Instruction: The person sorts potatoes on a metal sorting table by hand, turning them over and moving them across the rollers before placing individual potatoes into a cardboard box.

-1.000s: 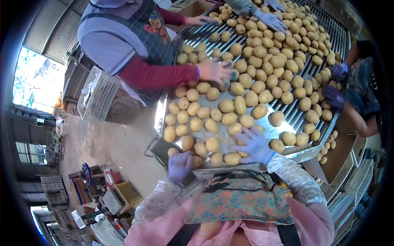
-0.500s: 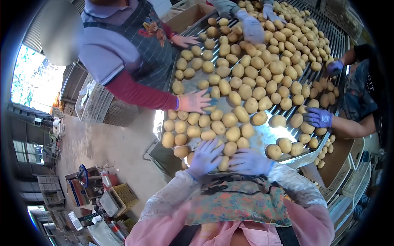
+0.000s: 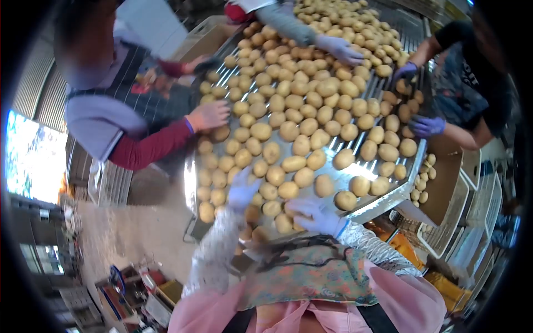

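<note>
Many potatoes (image 3: 288,190) lie spread over a metal sorting table (image 3: 367,211) in front of me. My left hand (image 3: 243,190), in a pale lavender glove, reaches forward among the potatoes at the near left; its fingers are stretched out and slightly blurred. Closer to the table's near edge, my right hand (image 3: 316,215) wears the same kind of glove. Its fingers point left, extended over a potato (image 3: 283,223) and touching or nearly touching it. Neither hand is wrapped around a potato. Several potatoes between my forearms are in shadow.
A co-worker in a checked apron (image 3: 161,83) stands at the left, hands at the table. Another person's grey sleeve (image 3: 288,25) reaches in from the far side. A third, with purple gloves (image 3: 427,126), handles potatoes at the right. Crates (image 3: 444,213) stand below the right edge.
My view has shifted. My left hand has moved forward and away from my right hand, which stays near the edge. The left co-worker's near hand has drawn back toward the table's side.
</note>
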A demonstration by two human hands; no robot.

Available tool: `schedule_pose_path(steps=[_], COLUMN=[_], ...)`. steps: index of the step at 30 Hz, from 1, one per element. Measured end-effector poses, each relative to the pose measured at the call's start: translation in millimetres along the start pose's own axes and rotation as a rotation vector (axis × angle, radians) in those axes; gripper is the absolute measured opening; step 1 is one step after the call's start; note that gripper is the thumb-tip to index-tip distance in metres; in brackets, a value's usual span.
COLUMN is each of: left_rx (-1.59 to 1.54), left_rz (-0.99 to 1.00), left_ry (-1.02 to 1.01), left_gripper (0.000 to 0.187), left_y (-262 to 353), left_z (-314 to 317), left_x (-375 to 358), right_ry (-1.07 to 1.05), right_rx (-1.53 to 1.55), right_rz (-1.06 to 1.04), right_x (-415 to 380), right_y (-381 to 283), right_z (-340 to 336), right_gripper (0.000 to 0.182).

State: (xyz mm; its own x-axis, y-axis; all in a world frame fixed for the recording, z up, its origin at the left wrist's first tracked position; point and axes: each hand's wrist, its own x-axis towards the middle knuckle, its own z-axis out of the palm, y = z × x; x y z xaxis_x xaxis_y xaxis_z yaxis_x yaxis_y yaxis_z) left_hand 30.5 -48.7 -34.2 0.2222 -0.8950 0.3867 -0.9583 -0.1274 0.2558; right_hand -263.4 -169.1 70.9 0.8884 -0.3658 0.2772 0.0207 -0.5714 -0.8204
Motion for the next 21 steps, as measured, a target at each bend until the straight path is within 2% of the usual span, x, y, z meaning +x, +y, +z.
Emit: schedule_pose_path(steps=[1,2,4,5,6,7,8,9,10,11,12,13,14,16,17,18,20,21], left_rx=[0.112,0.218,-0.901,-0.892,-0.868,-0.873,-0.64,-0.405,-0.41,-0.314,-0.2,-0.168,-0.067,0.039,0.067,0.093,0.076,0.169], left_rz=[0.084,0.152,-0.493,-0.267,-0.034,-0.024,0.145,0.303,0.301,0.267,0.221,0.19,0.169,0.119,-0.094,-0.303,-0.473,-0.465], left_ry=[0.038,0.069,-0.053,-0.225,-0.389,-0.386,-0.317,-0.244,-0.248,-0.319,-0.39,-0.395,-0.466,-0.545,-0.356,-0.158,-0.456,-0.385], left_gripper=[0.067,0.067,0.057,0.058,0.058,0.058,0.061,0.064,0.064,0.064,0.065,0.065,0.068,0.072,0.074,0.076,0.08,0.079], left_y=[21.2,59.8,155.3,186.6,202.1,202.1,199.4,195.4,179.1,149.1,120.6,100.7,84.3,56.9,38.5,27.3,43.6,70.9], left_z=[-19.1,-53.4,-71.1,-85.4,-93.4,-89.8,-82.8,-74.6,-66.7,-62.8,-68.6,-82.4,-96.5,-106.8,-94.8,-86.5,-81.1,-68.2], left_x=[12.7,25.3,43.8,63.0,77.6,72.4,60.9,46.8,24.8,-4.3,-27.1,-41.8,-53.8,-77.6,-82.4,-79.3,-21.0,-12.7], right_ry=[-0.045,-0.019,0.309,0.363,0.366,0.334,0.305,0.288,0.263,0.371,0.545,0.669,0.816,0.959,1.027,0.976,0.787,0.695], right_rx=[0.204,0.196,1.106,1.437,1.428,1.481,1.535,1.353,0.904,0.834,0.709,0.493,0.079,-0.554,-0.981,-1.027,-0.835,-0.798], right_rz=[0.089,0.109,0.634,0.725,0.724,0.678,0.633,0.596,0.794,0.771,0.688,0.49,0.576,0.85,0.98,0.764,0.621,0.559], right_x=[-2.6,-6.8,-20.5,-19.5,-25.3,-36.1,-49.0,-67.2,-65.0,-85.6,-117.7,-197.2,-184.0,-228.7,-252.1,-249.9,-201.9,-164.6], right_y=[-1.8,-0.7,2.4,-3.6,-1.3,3.9,8.8,10.9,-19.3,-21.6,-3.7,70.9,42.2,71.8,92.3,93.5,83.1,73.6], right_z=[0.6,3.1,10.3,-5.9,-17.1,-31.0,-46.0,-61.1,-97.5,-118.2,-139.2,-160.4,-195.3,-244.1,-244.6,-243.0,-205.7,-172.2], right_gripper=[0.044,0.044,0.048,0.048,0.048,0.047,0.046,0.038,0.03,0.023,0.019,0.02,0.03,0.059,0.065,0.066,0.063,0.065])
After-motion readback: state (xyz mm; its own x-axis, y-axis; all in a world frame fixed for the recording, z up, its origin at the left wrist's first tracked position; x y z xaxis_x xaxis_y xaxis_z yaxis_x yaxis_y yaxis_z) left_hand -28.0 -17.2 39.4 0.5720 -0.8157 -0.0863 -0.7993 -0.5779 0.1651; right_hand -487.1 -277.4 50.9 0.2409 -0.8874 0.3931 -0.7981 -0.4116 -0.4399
